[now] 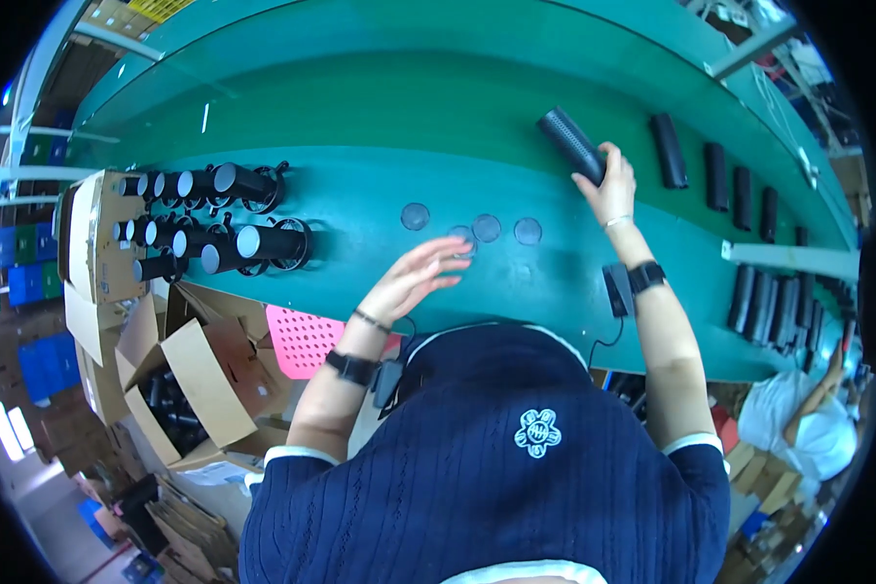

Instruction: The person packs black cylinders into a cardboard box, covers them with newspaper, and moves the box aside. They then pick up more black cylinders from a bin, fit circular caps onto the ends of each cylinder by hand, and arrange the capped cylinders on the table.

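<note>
My right hand (611, 193) grips the lower end of a black perforated cylinder (569, 140), tilted with its far end up and to the left. Several thin, round, dark translucent discs (528, 231) lie on the green bench in front of me. My left hand (419, 276) is over the near side of these discs, palm down and fingers stretched out. Its fingertips partly cover one disc (460, 234); whether they touch it I cannot tell. Nothing shows in that hand's grasp.
Black cylinders with round ring-shaped ends (263, 243) lie in two rows at the left. More black cylinders (669, 151) line the right side. Below the bench are an open carton (209, 375) and a pink perforated basket (297, 341). Another person (798, 428) sits at far right.
</note>
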A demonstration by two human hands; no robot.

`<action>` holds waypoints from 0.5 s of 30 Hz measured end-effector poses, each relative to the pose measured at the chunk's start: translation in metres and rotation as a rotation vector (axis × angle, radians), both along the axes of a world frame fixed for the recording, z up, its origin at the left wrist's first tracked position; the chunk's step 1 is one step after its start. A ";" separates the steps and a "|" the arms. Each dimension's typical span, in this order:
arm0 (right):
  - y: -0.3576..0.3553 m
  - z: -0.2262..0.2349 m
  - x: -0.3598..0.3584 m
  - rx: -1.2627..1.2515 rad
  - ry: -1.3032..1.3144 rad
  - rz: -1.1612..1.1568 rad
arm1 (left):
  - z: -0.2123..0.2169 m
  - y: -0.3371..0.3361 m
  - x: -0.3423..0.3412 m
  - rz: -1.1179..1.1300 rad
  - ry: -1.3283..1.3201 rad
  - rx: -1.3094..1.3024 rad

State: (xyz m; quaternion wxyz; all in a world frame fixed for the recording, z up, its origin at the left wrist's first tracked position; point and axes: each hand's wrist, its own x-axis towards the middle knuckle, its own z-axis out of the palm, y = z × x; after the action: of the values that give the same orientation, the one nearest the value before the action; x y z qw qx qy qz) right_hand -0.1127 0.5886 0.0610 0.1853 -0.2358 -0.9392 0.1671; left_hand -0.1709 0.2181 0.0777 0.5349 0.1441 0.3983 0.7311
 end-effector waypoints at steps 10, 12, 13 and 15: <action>-0.063 0.008 -0.063 0.354 0.381 0.227 | -0.054 -0.140 0.051 0.353 -0.221 -0.282; -0.078 0.010 -0.063 0.371 0.419 0.248 | -0.058 -0.144 0.055 0.360 -0.273 -0.305; -0.083 0.011 -0.060 0.368 0.435 0.234 | -0.062 -0.147 0.056 0.319 -0.256 -0.334; -0.090 0.012 -0.061 0.374 0.446 0.220 | -0.070 -0.152 0.060 0.287 -0.260 -0.346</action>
State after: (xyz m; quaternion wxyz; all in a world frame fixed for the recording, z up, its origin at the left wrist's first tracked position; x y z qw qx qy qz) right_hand -0.1735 0.4982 0.0730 0.4078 -0.0521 -0.9098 0.0580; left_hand -0.1113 0.0658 0.0080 0.4892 -0.1026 0.4618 0.7328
